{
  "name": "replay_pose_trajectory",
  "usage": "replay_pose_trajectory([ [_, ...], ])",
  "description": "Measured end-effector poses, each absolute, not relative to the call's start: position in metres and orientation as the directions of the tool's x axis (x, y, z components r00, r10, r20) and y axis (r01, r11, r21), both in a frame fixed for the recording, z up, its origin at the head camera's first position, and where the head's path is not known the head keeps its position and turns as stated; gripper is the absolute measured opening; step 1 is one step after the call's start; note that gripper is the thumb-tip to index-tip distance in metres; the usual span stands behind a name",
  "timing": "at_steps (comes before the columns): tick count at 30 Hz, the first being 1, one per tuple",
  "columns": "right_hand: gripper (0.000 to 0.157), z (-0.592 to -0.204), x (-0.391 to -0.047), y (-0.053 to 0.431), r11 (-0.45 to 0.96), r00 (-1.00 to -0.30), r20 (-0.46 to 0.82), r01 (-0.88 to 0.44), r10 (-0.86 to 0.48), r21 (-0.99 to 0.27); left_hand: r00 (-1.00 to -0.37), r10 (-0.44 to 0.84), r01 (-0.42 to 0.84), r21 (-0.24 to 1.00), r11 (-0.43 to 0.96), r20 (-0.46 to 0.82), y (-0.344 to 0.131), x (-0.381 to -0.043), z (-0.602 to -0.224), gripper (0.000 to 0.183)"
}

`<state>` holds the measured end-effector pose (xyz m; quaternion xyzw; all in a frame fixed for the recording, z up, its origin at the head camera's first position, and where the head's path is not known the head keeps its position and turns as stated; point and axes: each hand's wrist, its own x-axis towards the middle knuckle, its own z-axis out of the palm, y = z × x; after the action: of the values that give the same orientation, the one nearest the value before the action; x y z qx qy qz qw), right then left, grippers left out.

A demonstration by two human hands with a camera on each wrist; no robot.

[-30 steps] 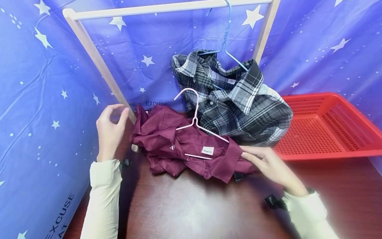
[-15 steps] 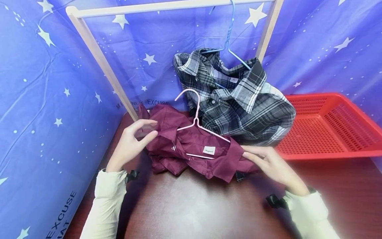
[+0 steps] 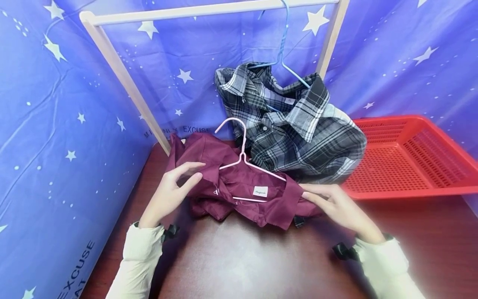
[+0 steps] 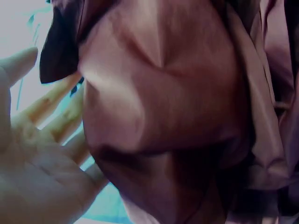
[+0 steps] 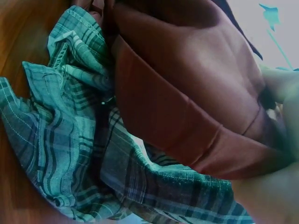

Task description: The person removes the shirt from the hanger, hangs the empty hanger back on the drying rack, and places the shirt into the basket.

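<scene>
A maroon shirt (image 3: 201, 151) with a white neck label is on a pale pink hanger (image 3: 244, 154), whose hook points up. At the shirt's left shoulder is my left hand (image 3: 169, 193), thumb and fingers apart. In the left wrist view the fingers of this left hand (image 4: 46, 154) reach straight to the edge of the maroon cloth (image 4: 168, 93). My right hand (image 3: 337, 207) pinches the shirt beside its right collar point. Fingers and thumb lie either side of the maroon cloth (image 5: 187, 126) in the right wrist view.
Behind, a black and white plaid shirt (image 3: 298, 141) hangs on a blue hanger (image 3: 281, 54) from a rack with a white bar (image 3: 179, 13). A red plastic basket (image 3: 422, 193) stands at right on the dark red table (image 3: 239, 261). Blue starry cloth surrounds the back and sides.
My left hand has come in from the left to the shirt's left shoulder. The pink hanger and the neckline have dropped slightly. My right hand keeps its place.
</scene>
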<state>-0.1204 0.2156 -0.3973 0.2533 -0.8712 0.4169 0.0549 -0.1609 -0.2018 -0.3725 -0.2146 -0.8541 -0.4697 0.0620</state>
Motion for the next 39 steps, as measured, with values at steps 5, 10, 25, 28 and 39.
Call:
replay_pose_trajectory([
  [5,0.03,-0.4,-0.12,0.217,0.51,-0.864,0.304,-0.486,-0.401,-0.71,-0.913,0.297,0.4,0.766,0.504,0.28,-0.195,-0.153,-0.373,0.028],
  [10,0.031,-0.402,-0.12,0.218,0.497,-0.861,0.304,-0.488,-0.407,-0.718,-0.906,0.266,0.421,0.742,0.521,0.328,-0.19,-0.148,-0.373,0.026],
  [25,0.031,-0.403,-0.123,0.215,0.487,-0.84,0.306,-0.517,-0.448,-0.704,-0.905,0.167,0.419,0.745,0.519,0.392,-0.182,-0.147,-0.383,0.019],
  [28,0.031,-0.403,-0.123,0.216,0.49,-0.838,0.308,-0.52,-0.45,-0.699,-0.909,0.16,0.411,0.757,0.507,0.386,-0.179,-0.147,-0.383,0.018],
  [39,0.031,-0.404,-0.123,0.217,0.503,-0.837,0.316,-0.528,-0.447,-0.684,-0.909,0.145,0.413,0.794,0.446,0.391,-0.16,-0.152,-0.377,0.015],
])
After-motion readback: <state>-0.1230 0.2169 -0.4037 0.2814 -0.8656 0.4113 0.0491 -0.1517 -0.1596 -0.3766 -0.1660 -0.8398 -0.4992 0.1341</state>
